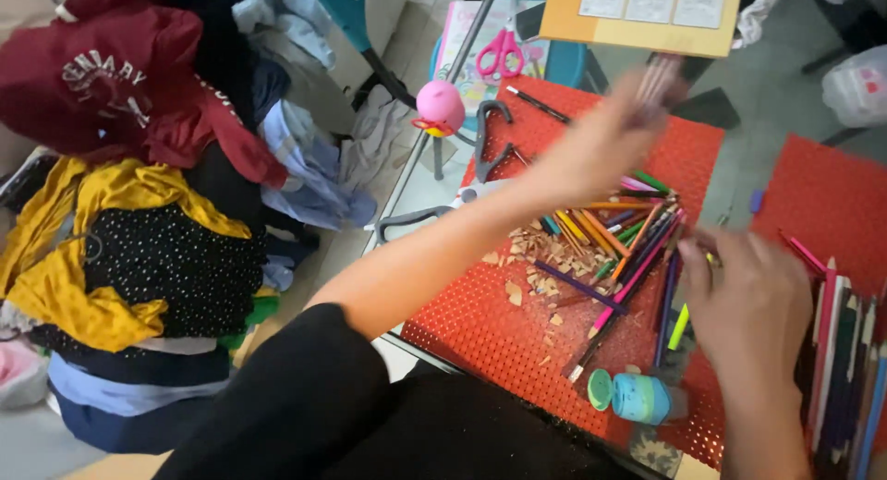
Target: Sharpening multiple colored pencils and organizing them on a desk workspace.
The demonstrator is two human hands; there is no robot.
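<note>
The left hand [601,147] is raised above the surface and closed around a small bundle of pencils [658,78], blurred. Below it lies the pile of coloured pencils [628,235] on the red perforated mat [480,323], with wood shavings [536,258] just beside. The right hand [753,304] rests on the right edge of this pile, fingers bent down; whether it grips something I cannot tell. A blue-green sharpener [637,397] stands near, and pink scissors [501,50] lie well apart.
</note>
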